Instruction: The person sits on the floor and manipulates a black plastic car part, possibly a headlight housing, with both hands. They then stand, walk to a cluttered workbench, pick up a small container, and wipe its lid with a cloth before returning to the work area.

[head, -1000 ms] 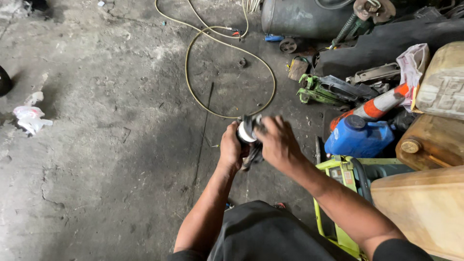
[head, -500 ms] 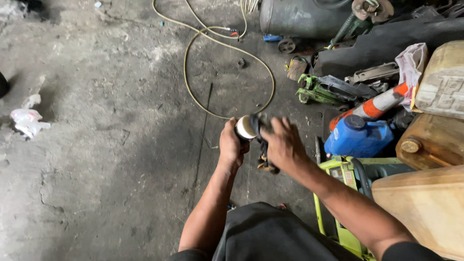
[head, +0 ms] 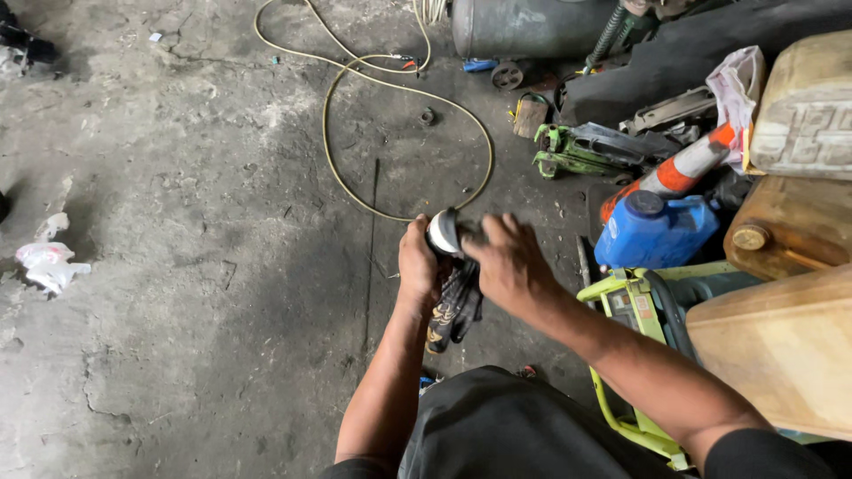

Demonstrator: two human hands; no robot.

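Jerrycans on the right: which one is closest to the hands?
The blue jerrycan with the dark cap, just right of the right hand. The brown jerrycan and tan jerrycan sit farther right, behind it.

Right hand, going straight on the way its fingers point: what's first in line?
The right hand points up-left; its fingers already reach the round white-faced part gripped by the left hand. That part comes first. Past it lies the yellow hose on the floor, though depth is unclear.
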